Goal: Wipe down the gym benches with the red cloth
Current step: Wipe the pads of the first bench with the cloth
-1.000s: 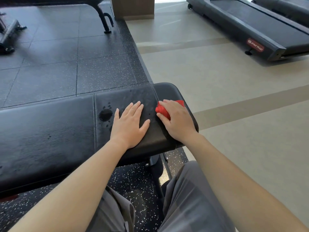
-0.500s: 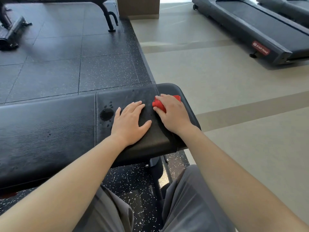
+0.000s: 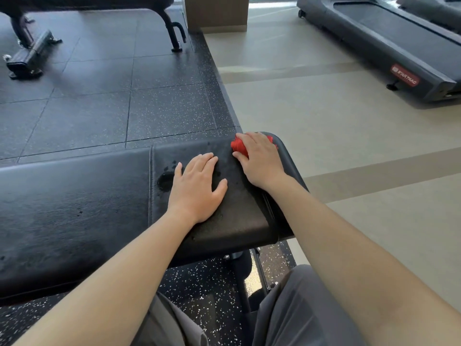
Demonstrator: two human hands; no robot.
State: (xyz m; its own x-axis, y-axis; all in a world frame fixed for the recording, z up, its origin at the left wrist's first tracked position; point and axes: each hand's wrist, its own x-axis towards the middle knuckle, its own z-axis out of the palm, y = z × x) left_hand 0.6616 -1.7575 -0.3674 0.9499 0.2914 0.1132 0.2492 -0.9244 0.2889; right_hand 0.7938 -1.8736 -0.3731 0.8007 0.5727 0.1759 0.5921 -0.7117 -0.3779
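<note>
A black padded gym bench (image 3: 74, 211) runs across the lower left, its short end pad on the right. My left hand (image 3: 197, 186) lies flat on that end pad, fingers spread. My right hand (image 3: 259, 158) covers a bunched red cloth (image 3: 238, 146) near the pad's far right corner, fingers curled over it; most of the cloth is hidden under the hand. Dark wet spots (image 3: 166, 179) mark the pad just left of my left hand.
Dark rubber floor tiles (image 3: 99, 108) lie beyond the bench, with another bench's legs (image 3: 175, 33) at the top left. A treadmill (image 3: 389, 46) stands on the beige floor at the upper right. My grey-trousered legs (image 3: 294, 310) sit below the bench.
My right hand has slid the red cloth away from me toward the pad's far edge. My left hand has stayed flat in place. The camera has tilted slightly.
</note>
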